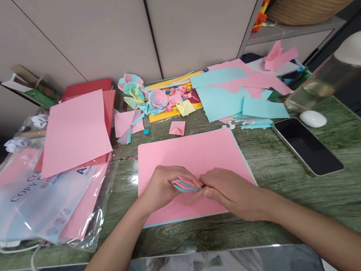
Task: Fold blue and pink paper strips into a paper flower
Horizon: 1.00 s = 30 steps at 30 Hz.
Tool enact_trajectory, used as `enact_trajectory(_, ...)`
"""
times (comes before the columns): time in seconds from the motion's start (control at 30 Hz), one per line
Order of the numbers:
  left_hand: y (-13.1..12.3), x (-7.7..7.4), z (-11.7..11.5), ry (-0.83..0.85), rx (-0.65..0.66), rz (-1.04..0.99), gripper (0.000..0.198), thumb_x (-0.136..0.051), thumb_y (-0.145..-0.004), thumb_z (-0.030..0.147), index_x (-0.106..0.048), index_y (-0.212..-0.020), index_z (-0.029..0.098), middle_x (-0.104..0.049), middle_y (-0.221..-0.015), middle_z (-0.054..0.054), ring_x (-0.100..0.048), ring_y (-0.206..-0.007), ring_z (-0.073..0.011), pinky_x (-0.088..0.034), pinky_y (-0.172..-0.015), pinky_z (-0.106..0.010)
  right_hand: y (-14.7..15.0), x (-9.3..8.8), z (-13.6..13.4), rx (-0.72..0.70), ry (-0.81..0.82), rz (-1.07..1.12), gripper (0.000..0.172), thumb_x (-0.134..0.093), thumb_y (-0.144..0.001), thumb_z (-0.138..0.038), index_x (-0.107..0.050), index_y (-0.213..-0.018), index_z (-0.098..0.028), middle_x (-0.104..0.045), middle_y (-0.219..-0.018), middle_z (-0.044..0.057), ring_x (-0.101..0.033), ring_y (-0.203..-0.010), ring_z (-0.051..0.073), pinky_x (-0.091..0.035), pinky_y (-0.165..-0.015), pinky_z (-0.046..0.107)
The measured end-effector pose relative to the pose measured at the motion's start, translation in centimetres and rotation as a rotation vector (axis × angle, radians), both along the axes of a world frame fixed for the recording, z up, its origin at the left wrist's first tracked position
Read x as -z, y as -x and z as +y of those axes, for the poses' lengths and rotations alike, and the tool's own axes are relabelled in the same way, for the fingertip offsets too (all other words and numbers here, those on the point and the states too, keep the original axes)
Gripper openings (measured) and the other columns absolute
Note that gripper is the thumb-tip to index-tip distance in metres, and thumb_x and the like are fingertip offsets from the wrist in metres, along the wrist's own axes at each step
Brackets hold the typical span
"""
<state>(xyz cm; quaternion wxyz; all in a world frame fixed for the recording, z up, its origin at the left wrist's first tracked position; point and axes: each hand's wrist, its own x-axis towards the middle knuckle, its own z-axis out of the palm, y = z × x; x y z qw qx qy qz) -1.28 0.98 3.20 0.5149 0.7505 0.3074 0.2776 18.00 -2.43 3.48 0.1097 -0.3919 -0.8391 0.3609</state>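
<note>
A bundle of folded pink and blue paper strips [185, 184] is held over the stacked pink and blue sheets [186, 152]. My left hand [165, 186] curls round the fanned end of the strips. At the gathered end, my right hand [231, 191] pinches the bundle between thumb and fingers. A thin tan strand [196, 195] hangs blurred by the right thumb; what it is made of I cannot tell. Just beyond the sheets lie a folded pink square [177, 128] and a tied paper tassel [131, 127].
To the left are a plastic paper packet [50, 195] and a pink sheet [75, 133]. Paper flowers [156, 100] and a yellow tray [157, 117] of pompoms stand at the back. Blue offcuts [219, 102], a phone [307, 146], a white egg-shaped object [313, 118] and a clear bottle [321, 76] occupy the right.
</note>
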Motion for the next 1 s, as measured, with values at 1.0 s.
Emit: enact_trajectory(1.0,-0.8,1.0,0.0,0.99,-0.045,-0.488,0.032,-0.06,-0.071,0.022,-0.053,-0.101,0.018,-0.055,-0.083,-0.004,-0.053,-0.072,-0.0111,-0.042,-0.067,-0.025,0.1,1.2,1.0,0.422,0.296,0.485,0.033,-0.025,-0.087,-0.044,-0.046,-0.086,-0.018,-0.036,-0.063,-0.003,-0.035,-0.057,0.01,-0.03,-0.055,0.023)
